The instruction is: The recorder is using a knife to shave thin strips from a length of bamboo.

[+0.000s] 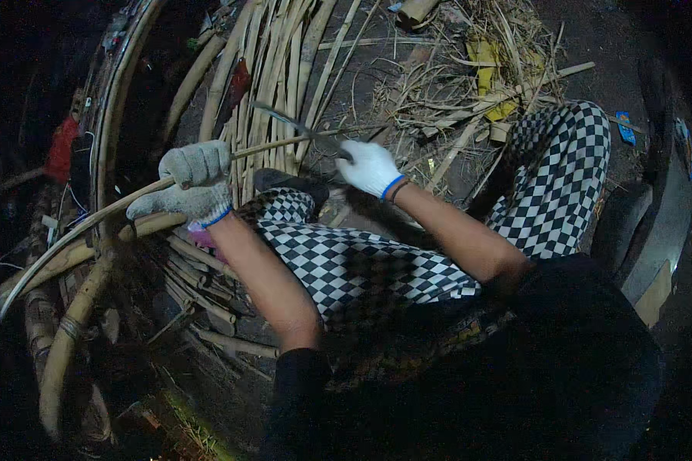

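- Two gloved hands are at work beyond the checkered trousers point(377, 257), and one long pale strip point(142, 192) runs between them.
- Left hand point(192, 177), in a greyish glove, beyond and to the left of the trousers: fingers curled round the strip, thumb stretched out along its underside.
- Right hand point(369, 167), in a white glove with a blue cuff, just beyond the middle of the trousers: fingers closed round the handle end of a knife point(329, 144).
- The strip passes through the left fist, one end bending down to the left of the trousers, the other reaching away beyond them. The knife crosses it between the hands; I cannot tell whether the edge bites in.
- Beyond the trousers, a bundle of split strips point(277, 77) lies lengthwise, pointing away.
- To its right, also beyond the trousers, sits a tangle of shavings point(407, 96) with a crumpled yellow piece point(484, 69) among it.
- Left of the trousers: a stack of short sticks point(207, 288) and, farther out, a red cloth point(61, 150).
- Right of the trousers: a small blue packet point(625, 128).
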Action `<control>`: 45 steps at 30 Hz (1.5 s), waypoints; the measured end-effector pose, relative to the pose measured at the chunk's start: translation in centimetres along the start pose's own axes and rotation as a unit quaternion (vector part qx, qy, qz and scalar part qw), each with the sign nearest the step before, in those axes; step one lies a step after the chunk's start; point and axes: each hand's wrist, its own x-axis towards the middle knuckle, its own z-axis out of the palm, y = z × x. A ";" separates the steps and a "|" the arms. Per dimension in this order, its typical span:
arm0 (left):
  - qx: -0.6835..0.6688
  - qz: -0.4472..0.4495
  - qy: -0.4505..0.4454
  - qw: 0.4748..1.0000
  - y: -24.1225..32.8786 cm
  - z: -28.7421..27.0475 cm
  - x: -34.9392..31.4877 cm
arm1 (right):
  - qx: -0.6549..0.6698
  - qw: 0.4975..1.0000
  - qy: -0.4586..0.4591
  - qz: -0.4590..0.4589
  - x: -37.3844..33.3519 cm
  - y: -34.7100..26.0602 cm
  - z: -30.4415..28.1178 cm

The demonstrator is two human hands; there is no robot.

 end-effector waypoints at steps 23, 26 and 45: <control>-0.010 0.002 0.000 1.000 0.1 0.2 0.0 | -0.101 0.952 -0.101 0.272 -1.4 12.5 1.6; -0.016 0.002 -0.025 1.000 0.2 0.0 0.3 | -0.121 0.947 -0.146 0.260 -1.3 15.5 2.2; 0.039 0.036 0.084 0.995 -0.3 1.0 0.7 | -0.301 0.930 -0.185 0.098 -0.5 14.8 5.1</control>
